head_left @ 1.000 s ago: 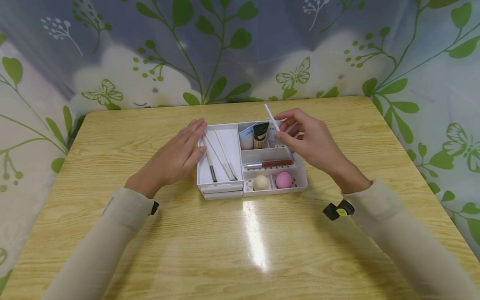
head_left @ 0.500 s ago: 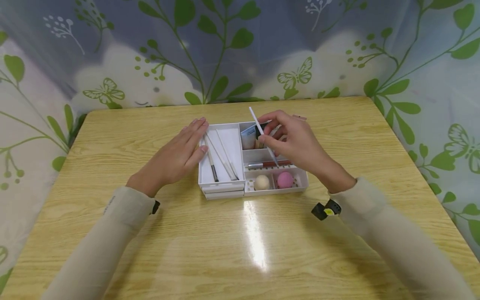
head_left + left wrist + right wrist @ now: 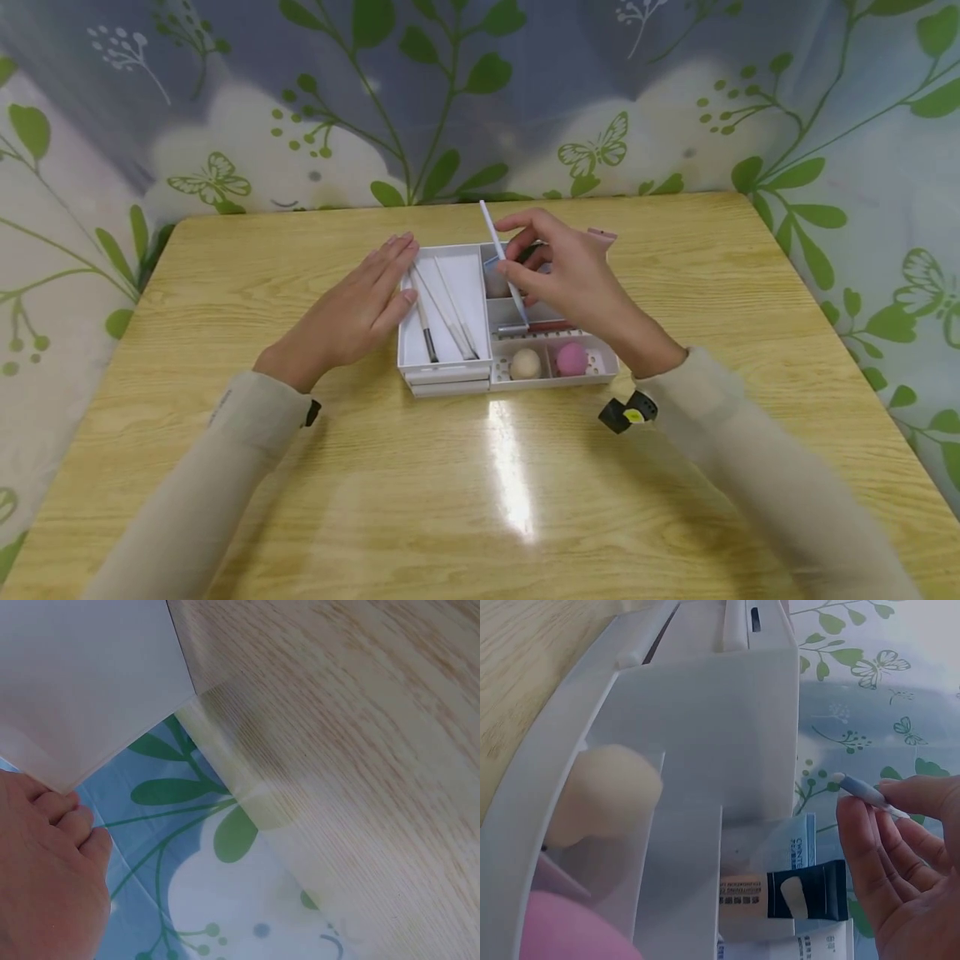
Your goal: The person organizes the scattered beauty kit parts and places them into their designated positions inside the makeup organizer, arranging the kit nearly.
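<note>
A white compartmented organizer (image 3: 442,260) stands on the table. My left hand (image 3: 348,312) lies with straight fingers along the left edge of its tray, where several thin brushes (image 3: 422,327) rest. Over the right-hand compartments, my right hand (image 3: 566,271) pinches a slim white stick (image 3: 492,229) between thumb and fingers; it tilts, its greyish lower end near the middle compartment. Whether it is a brush or a pen I cannot tell. In the right wrist view the stick (image 3: 862,790) is close to a dark-capped tube (image 3: 810,894), which the hand mostly hides in the head view.
A reddish-handled brush (image 3: 551,326) lies in the middle compartment. In front of it sit a beige sponge ball (image 3: 525,364) and a pink ball (image 3: 572,359), each in its own compartment. A pink item (image 3: 602,237) shows behind the right hand. A patterned curtain (image 3: 517,108) hangs behind the table.
My right hand has carried the white stick leftward across the organizer, from above the back right compartment toward the tray. The left hand stays where it was.
</note>
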Demonstrator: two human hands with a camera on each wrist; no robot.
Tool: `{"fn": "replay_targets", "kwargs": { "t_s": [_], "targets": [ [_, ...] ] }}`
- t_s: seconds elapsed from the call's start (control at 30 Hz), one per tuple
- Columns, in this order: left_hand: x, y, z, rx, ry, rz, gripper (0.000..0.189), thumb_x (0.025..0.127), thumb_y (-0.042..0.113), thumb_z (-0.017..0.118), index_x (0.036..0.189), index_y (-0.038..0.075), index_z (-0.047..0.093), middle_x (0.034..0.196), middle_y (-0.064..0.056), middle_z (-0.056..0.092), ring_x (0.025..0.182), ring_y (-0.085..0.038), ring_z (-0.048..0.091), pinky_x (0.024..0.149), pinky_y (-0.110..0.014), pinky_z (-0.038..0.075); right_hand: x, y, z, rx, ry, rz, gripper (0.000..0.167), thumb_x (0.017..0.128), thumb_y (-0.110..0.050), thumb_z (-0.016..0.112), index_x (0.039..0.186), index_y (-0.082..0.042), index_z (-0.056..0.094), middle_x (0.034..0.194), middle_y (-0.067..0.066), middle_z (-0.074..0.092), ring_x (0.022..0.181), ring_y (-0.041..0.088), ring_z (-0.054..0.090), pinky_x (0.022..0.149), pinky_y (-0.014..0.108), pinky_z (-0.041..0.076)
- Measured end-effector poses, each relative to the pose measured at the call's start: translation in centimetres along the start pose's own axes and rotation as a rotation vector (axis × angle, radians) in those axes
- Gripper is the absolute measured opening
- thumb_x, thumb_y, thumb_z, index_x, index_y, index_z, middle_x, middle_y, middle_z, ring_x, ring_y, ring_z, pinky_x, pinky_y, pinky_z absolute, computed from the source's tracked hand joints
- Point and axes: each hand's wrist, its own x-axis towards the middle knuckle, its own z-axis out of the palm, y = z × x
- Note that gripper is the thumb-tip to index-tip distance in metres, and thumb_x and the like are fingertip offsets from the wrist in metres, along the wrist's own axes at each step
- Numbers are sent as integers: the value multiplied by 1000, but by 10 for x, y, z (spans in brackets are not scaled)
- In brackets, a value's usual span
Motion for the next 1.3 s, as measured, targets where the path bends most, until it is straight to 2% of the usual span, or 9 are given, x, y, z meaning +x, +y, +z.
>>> {"fn": "replay_targets", "kwargs": {
  "t_s": [0.2,0.33,0.57,0.8,0.93,1.3],
  "targets": [
    [0,1,0,-3,-1,-6,70,119,45,26,176,10,7,185,-7,5,172,-27,3,142,-46,9,5,-6,9,13,15,5,46,102,-9,77,146,-9,63,107,10,69,76,26,74,64,38,68],
    [-1,1,1,-5,3,-16,71,119,47,26,176,10,8,185,-6,6,172,-26,4,142,-46,10,8,-7,19,31,-11,29,52,103,-12,77,152,-12,58,110,10,69,78,22,74,65,40,69],
    [-1,1,2,-5,2,-17,72,118,49,24,177,11,9,185,-6,6,173,-25,4,142,-46,10,10,-4,34,-32,-30,53,59,103,-16,78,157,-10,54,111,9,70,81,21,75,64,34,68],
    [-1,0,3,-8,12,-11,71,119,47,25,176,8,11,185,-8,8,172,-25,5,142,-46,10,12,-8,38,11,-11,107,59,103,-17,78,157,-14,54,113,8,71,82,21,76,66,38,69],
    [-1,-1,2,-7,11,-10,71,119,47,25,176,9,10,185,-7,7,172,-26,5,142,-46,10,11,-10,40,-42,-20,129,57,104,-21,77,156,-15,56,112,5,72,81,19,76,68,36,68],
    [0,0,2,0,9,-18,71,119,49,24,177,11,9,185,-4,6,172,-24,4,142,-46,11,10,-6,43,-146,9,92,48,103,-23,78,148,-11,65,109,3,75,83,17,74,66,31,60]
  ]
}}
